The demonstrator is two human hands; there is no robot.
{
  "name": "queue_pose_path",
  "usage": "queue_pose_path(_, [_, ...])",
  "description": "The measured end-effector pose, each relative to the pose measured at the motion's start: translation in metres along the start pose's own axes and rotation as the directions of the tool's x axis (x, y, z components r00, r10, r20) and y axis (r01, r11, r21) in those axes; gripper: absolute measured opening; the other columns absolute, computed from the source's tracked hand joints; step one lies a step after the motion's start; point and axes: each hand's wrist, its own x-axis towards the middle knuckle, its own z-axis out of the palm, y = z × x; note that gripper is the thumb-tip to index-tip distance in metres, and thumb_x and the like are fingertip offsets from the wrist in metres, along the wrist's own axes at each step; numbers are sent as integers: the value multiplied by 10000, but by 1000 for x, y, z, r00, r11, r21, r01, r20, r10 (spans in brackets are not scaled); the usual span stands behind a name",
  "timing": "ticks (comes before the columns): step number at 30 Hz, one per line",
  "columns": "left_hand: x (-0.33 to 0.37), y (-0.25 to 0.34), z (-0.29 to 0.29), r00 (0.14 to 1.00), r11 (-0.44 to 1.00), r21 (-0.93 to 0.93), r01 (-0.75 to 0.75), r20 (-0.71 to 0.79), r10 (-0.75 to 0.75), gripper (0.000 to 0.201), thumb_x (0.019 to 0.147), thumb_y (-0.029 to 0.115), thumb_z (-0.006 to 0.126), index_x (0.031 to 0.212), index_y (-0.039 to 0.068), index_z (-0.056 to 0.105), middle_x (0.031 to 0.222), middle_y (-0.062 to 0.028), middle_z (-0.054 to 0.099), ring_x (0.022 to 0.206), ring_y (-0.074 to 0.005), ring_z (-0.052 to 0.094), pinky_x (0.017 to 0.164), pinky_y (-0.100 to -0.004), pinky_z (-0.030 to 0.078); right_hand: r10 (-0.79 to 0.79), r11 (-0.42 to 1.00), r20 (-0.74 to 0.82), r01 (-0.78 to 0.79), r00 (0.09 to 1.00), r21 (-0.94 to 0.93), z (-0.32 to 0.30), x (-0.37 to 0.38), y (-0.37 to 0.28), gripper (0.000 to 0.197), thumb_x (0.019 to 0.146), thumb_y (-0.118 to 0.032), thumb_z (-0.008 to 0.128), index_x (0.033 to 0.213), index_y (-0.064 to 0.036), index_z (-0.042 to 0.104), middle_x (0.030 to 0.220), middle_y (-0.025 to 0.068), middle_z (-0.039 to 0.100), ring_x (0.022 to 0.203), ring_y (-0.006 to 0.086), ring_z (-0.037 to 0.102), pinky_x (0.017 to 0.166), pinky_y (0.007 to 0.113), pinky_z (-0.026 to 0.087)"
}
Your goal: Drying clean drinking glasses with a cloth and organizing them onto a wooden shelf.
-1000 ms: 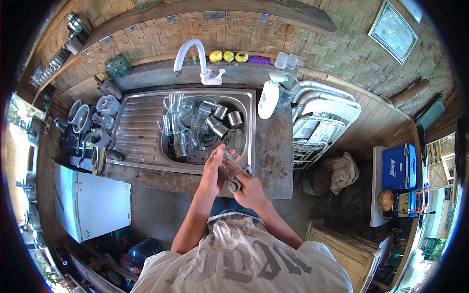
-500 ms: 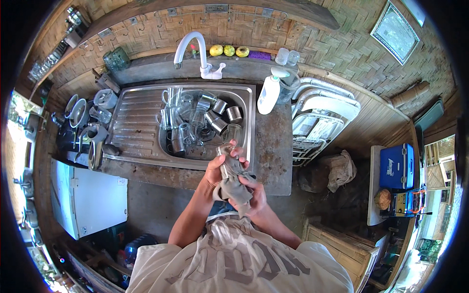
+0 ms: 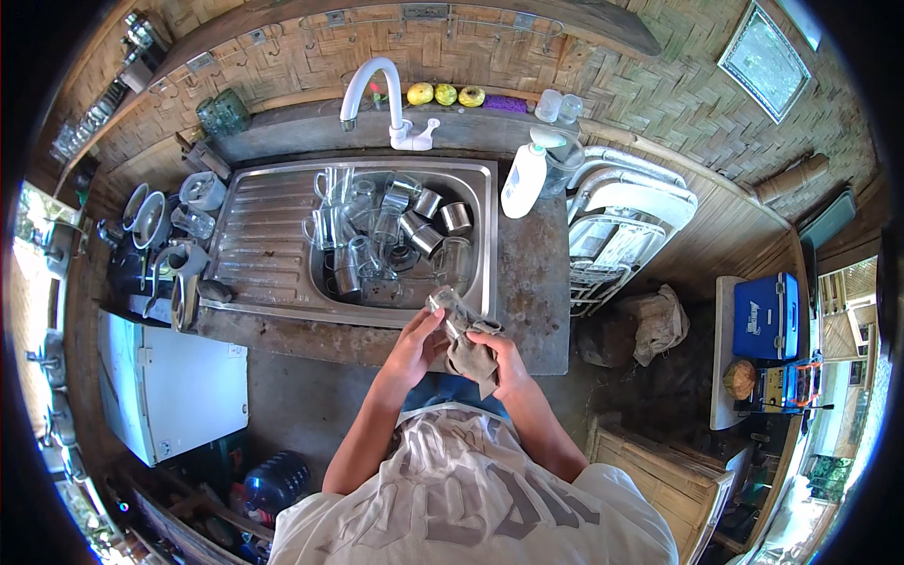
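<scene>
My left hand [image 3: 412, 347] grips the side of a clear drinking glass [image 3: 446, 303], its fingers wrapped around it in front of the sink's near edge. On the right, my right hand [image 3: 509, 365] holds a crumpled grey-brown cloth [image 3: 474, 362] against the lower end of the glass, and part of the cloth seems tucked in there. The glass is tilted, with its upper end pointing away from me. Just beyond, the steel sink [image 3: 486, 226] contains several clear glass mugs [image 3: 331, 229] and shiny metal cups [image 3: 421, 234] in a jumbled heap.
A white faucet [image 3: 375, 85] rises behind the sink. A white pump bottle [image 3: 524, 181] stands right of it, near white folding chairs [image 3: 626, 221]. Pots and bowls [image 3: 152, 218] crowd the left counter end. Below is a white fridge [image 3: 179, 386]. A blue cooler [image 3: 765, 317] sits far right.
The glass has come further out of the cloth, which now bunches around its lower end. My left hand has shifted lower along the glass, and my right hand has moved slightly right.
</scene>
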Motion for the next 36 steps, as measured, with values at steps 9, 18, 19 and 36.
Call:
queue_pose_path(9, [-5,7,-24,954,997,-77,-19,-299,-5,422,875,429,754,1039,66,615,987,-78,671,943,-188,658,818,-356,541,-257,-71,394,390,882,-918,32,20,38,244,802,-134,598,1007,-3,621,898,240,656,884,372,655,780,436,492])
queue_pose_path(18, [2,67,-64,994,982,-190,12,-107,-33,281,846,234,776,1032,97,616,987,-46,662,1002,-238,647,888,-413,527,-50,881,155,116,987,-458,61,60,60,303,900,-192,622,1143,-10,617,1021,105,708,962,254,674,766,380,520])
queue_pose_path(19, [0,78,-62,994,968,-249,28,-95,-53,263,848,211,767,1036,103,617,995,-44,663,1034,-249,640,920,-429,516,215,975,90,-219,973,40,74,53,57,307,919,-214,635,1163,-28,624,1038,81,705,973,204,664,735,350,527])
queue_pose_path(36, [10,151,-102,980,976,89,198,-8,-199,676,821,443,792,1284,63,478,1164,-125,589,1045,-283,632,887,-430,544,-566,476,199,514,800,-713,121,91,132,480,904,-155,640,1358,-23,552,1014,128,688,870,193,637,776,315,484])
